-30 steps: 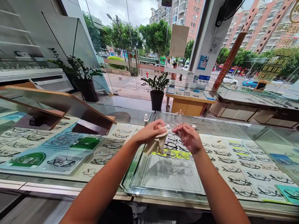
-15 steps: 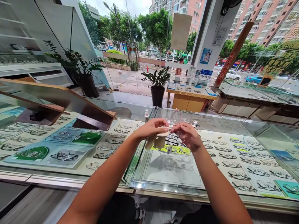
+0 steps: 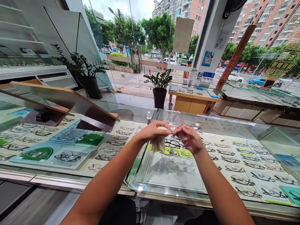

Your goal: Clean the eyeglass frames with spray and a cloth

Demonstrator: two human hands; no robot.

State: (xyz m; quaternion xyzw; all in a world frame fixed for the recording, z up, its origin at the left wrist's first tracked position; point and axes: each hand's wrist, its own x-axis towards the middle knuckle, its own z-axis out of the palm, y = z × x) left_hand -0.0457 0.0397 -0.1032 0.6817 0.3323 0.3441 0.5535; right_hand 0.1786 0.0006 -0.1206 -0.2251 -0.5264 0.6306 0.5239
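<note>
My left hand [image 3: 153,129] is closed on a beige cloth [image 3: 158,143], which hangs below the fingers. Beside it, my right hand [image 3: 190,139] pinches a pair of thin pink-rimmed glasses [image 3: 177,118]; one round lens rises above the fingers and the other lies partly behind them. The fingertips of both hands nearly meet at the frame. Both hands are above a glass display case [image 3: 173,186] with rows of glasses inside. A small white bottle [image 3: 149,117] stands upright behind my left hand.
Wooden-edged mirrors or panels [image 3: 63,103] lean on the counter at the left. Behind the counter stand a potted plant [image 3: 160,95] and a low wooden display table [image 3: 187,104]. A person [image 3: 187,73] is outside the window.
The view has shifted slightly. The cloth in my left hand has changed shape and covers less of the front of the fingers. My right hand still holds the glasses.
</note>
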